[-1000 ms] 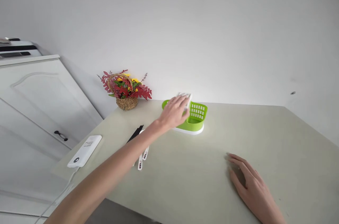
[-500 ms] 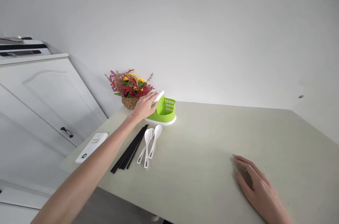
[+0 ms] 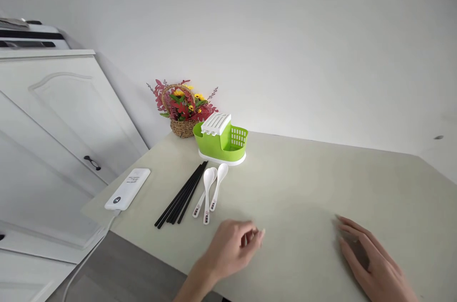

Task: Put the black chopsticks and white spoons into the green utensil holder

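My left hand [image 3: 232, 247] is over the near part of the table, its fingers loosely curled towards the thumb with nothing in them. Just beyond it lie three white spoons [image 3: 208, 178], partly overlapping. To their left several black chopsticks [image 3: 182, 197] are bunched side by side. A green cutlery holder [image 3: 214, 145] with a white slotted top and white base stands behind them, apart from both hands. Far to the right, my right hand [image 3: 374, 259] rests on the table, fingers stretched and thumb apart, holding nothing.
A wicker basket [image 3: 183, 128] of red and yellow flowers stands behind the holder, against the wall. A white power bank [image 3: 128, 190] with a cable lies at the left table edge. White cabinets [image 3: 53, 140] rise to the left of the table [image 3: 303, 187].
My left hand has let go of the green holder's top and come back towards me, in front of the spoons. My right hand stays resting on the table. The view has shifted slightly.
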A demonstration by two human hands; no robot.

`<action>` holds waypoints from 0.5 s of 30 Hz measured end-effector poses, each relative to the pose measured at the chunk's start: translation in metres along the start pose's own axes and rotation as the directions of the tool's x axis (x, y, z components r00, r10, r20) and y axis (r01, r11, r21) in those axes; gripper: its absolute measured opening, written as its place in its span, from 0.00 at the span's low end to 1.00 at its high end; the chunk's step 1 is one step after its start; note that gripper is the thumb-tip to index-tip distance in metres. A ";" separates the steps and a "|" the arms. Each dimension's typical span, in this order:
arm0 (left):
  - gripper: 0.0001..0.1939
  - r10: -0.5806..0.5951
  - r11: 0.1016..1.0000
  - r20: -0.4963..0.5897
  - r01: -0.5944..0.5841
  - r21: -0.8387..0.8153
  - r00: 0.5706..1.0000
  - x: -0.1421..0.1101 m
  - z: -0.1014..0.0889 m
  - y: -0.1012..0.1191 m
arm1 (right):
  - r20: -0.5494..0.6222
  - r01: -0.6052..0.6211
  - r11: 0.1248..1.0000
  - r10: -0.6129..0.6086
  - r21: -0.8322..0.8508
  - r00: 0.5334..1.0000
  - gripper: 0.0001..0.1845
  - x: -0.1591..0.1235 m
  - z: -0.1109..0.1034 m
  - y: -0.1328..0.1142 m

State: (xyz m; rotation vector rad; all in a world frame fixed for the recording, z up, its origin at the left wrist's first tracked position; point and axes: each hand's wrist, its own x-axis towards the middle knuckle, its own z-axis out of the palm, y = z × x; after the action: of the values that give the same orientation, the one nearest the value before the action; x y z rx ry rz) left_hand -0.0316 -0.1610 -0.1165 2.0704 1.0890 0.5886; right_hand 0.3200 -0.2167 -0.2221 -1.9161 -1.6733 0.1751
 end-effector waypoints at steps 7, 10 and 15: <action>0.23 -0.165 0.975 -0.007 0.162 -0.149 0.986 -0.014 0.006 -0.010 | 0.029 -0.007 0.999 0.008 -0.049 1.000 0.29 0.001 0.006 0.025; 0.22 -0.139 0.989 -0.026 0.137 -0.055 0.990 -0.009 0.008 -0.010 | 0.009 -0.012 0.998 0.013 -0.059 1.000 0.30 0.001 0.008 0.028; 0.22 -0.099 0.995 -0.023 0.099 -0.010 0.995 -0.010 0.011 -0.011 | -0.031 -0.047 0.996 0.044 -0.080 0.999 0.30 -0.001 0.006 0.020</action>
State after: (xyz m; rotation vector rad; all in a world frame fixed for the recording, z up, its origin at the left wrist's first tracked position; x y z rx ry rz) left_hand -0.0350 -0.1697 -0.1324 1.9939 1.1932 0.5687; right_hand 0.3342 -0.2166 -0.2368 -2.0081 -1.6415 0.0979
